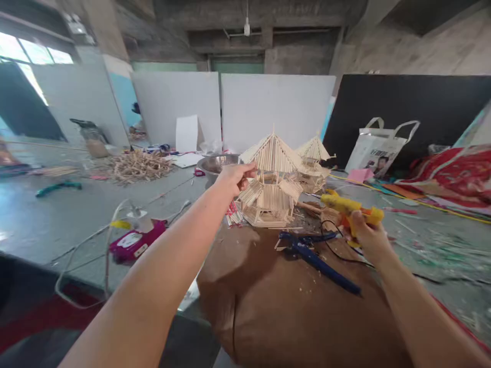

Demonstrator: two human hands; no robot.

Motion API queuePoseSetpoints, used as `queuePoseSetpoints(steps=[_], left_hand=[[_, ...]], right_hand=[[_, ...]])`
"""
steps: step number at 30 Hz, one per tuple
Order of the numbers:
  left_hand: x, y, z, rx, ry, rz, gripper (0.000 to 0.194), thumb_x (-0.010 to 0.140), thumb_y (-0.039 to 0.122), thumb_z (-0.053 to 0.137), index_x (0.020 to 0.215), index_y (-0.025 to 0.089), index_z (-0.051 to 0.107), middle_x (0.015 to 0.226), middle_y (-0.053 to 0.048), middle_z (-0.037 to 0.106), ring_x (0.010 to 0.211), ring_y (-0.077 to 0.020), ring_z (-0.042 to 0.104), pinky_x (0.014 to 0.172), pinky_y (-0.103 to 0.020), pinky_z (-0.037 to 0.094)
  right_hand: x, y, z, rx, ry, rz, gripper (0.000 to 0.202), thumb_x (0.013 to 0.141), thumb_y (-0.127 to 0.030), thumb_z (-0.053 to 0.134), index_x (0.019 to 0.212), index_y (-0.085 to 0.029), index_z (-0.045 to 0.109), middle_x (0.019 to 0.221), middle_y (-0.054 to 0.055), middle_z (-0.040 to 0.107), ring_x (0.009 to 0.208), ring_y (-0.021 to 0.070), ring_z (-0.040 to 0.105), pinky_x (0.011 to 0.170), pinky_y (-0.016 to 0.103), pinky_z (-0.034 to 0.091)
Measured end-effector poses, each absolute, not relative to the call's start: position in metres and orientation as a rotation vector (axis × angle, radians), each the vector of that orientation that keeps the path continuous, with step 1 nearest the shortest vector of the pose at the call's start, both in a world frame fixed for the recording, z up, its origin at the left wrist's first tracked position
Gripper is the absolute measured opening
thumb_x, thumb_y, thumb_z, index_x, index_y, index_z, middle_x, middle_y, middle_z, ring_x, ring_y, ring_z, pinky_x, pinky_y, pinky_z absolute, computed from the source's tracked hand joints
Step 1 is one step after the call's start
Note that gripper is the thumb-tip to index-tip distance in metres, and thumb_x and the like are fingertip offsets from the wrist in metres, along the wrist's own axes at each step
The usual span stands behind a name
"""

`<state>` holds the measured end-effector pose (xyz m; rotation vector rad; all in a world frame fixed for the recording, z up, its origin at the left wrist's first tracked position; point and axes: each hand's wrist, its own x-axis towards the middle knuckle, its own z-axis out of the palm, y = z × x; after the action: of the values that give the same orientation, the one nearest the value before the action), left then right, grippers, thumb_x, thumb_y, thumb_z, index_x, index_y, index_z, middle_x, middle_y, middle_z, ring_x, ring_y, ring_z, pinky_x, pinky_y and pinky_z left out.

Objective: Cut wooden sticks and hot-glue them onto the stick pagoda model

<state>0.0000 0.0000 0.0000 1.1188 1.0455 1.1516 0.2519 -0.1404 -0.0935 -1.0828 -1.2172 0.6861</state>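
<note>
A small pagoda model (274, 191) of thin wooden sticks stands upright at the far end of a brown board, with a pointed upper roof and flared lower panels. My left hand (235, 179) reaches to the left edge of its upper roof. Its fingers are pinched together; what lies between them is too small to tell. To the model's right, my right hand (366, 230) is wrapped round a yellow hot glue gun (341, 204), its nozzle pointing left at the model. Blue-handled pliers (318, 260) lie on the brown board (291, 322) in front.
A second stick model (313, 153) stands behind, right of the first. A metal bowl (215, 164) sits behind my left hand. Left are a heap of sticks (140, 166) and a purple packet (134, 243) near white cables. A black cord (422, 278) runs right.
</note>
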Motion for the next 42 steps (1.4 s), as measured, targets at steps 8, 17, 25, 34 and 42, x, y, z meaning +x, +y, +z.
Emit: queuePoseSetpoints(steps=[8,17,25,34,42], left_hand=[[0.000,-0.002,0.000,1.084,1.044,1.159,0.014,0.064,0.024,0.063,0.061,0.013,0.054,0.039,0.002,0.048,0.026,-0.0013,0.025,0.030,-0.017,0.012],[-0.002,0.000,-0.001,1.090,1.032,1.132,0.014,0.064,0.025,0.063,0.070,0.014,0.057,0.038,0.003,0.047,0.028,-0.0022,0.025,0.031,-0.018,0.012],[-0.004,-0.007,0.001,1.060,1.021,1.116,0.020,0.062,0.031,0.061,0.071,0.013,0.058,0.040,0.002,0.051,0.026,-0.0028,0.027,0.030,-0.018,0.014],[-0.012,-0.024,-0.020,1.063,0.999,1.289,0.024,0.065,0.037,0.052,0.066,0.013,0.056,0.044,0.000,0.052,0.025,-0.0035,0.030,0.029,-0.018,0.015],[0.002,-0.070,-0.046,1.583,0.931,1.366,0.026,0.072,0.035,0.047,0.055,0.016,0.045,0.041,0.006,0.044,0.029,-0.0034,0.032,0.032,-0.017,0.021]], right_hand=[[0.252,-0.139,-0.093,-1.071,-1.231,0.639,0.043,0.064,-0.061,0.050,0.068,-0.018,0.053,0.056,-0.002,0.053,0.033,0.0042,0.037,0.026,0.017,0.028],[0.256,-0.137,-0.097,-1.105,-1.217,0.635,0.044,0.065,-0.061,0.049,0.066,-0.018,0.055,0.055,0.000,0.055,0.031,0.0045,0.037,0.026,0.018,0.026],[0.256,-0.138,-0.095,-1.097,-1.248,0.635,0.045,0.065,-0.062,0.048,0.069,-0.018,0.056,0.055,0.000,0.054,0.030,0.0041,0.036,0.026,0.018,0.026],[0.258,-0.136,-0.100,-1.118,-1.129,0.634,0.045,0.062,-0.062,0.051,0.069,-0.017,0.053,0.056,-0.001,0.055,0.030,0.0039,0.037,0.026,0.018,0.027],[0.267,-0.125,-0.112,-1.128,-0.990,0.556,0.043,0.061,-0.059,0.054,0.067,-0.017,0.051,0.053,-0.003,0.055,0.028,0.0036,0.037,0.027,0.018,0.027]])
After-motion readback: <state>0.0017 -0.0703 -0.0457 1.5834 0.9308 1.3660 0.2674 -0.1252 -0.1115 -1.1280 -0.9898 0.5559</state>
